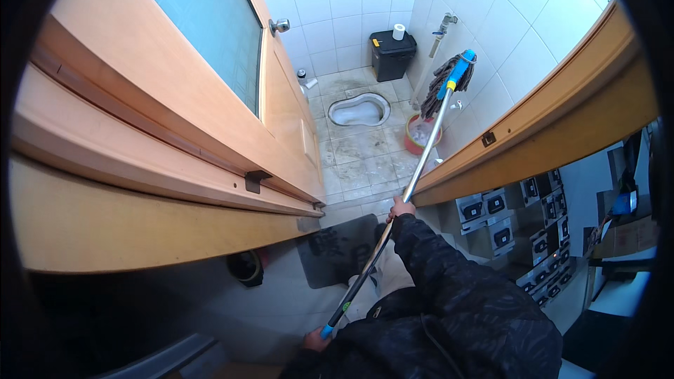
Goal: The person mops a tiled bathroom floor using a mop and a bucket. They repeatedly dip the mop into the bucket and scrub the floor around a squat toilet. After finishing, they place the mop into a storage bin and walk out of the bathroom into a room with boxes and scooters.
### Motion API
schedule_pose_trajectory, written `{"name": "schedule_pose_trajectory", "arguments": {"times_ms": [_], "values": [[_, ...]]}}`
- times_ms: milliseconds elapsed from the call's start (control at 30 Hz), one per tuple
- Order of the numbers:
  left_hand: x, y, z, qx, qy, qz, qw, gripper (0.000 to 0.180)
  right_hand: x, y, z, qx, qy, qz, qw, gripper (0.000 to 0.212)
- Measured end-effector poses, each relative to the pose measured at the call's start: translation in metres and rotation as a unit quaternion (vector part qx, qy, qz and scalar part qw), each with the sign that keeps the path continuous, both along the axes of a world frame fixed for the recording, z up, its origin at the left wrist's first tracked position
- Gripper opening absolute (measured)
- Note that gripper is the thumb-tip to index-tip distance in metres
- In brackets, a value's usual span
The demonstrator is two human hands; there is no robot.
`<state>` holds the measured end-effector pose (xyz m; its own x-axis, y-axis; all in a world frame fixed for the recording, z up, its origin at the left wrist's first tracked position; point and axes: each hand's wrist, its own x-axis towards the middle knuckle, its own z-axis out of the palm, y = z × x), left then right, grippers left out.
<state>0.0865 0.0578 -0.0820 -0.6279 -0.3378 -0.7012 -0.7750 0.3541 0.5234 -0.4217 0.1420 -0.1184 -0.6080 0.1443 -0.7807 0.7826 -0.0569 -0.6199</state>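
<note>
A mop (439,118) with a silver and black pole slants across the view, its blue clamp and dark grey strands raised near the right tiled wall. My right hand (400,208) is closed around the middle of the pole, at the doorway. Lower down, my left hand (317,340) grips the pole by its blue end cap. Beneath the mop head stands a red bucket (414,144) with something whitish in it. Left of the bucket, a white squat toilet (359,109) is set in the stained tile floor (358,146).
A wooden door (281,84) with a frosted pane stands open on the left. Its frame (533,126) borders the right. A black bin (393,55) with a paper roll on top sits at the back. A dark mat (337,249) lies before the threshold; stacked boxes (501,236) stand at right.
</note>
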Motion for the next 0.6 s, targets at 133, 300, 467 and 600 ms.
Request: {"name": "schedule_pose_trajectory", "arguments": {"times_ms": [133, 300, 467, 600], "values": [[-0.028, 0.019, 0.014, 0.040, 0.025, 0.030, 0.998, 0.025, -0.014, 0.016, -0.027, 0.044, -0.004, 0.031, 0.999, 0.034], [-0.075, 0.049, 0.004, 0.007, -0.076, 0.019, 0.997, 0.027, -0.044, 0.041, -0.125, 0.041, -0.039, 0.034, 0.998, 0.032], [-0.145, 0.065, 0.003, -0.019, -0.092, 0.025, 0.995, 0.024, -0.037, 0.058, -0.268, 0.052, -0.107, 0.111, 0.987, 0.037], [-0.228, 0.083, 0.008, -0.011, -0.135, -0.008, 0.991, 0.030, -0.033, 0.069, -0.330, 0.287, -0.017, 0.228, 0.930, 0.032]]}}
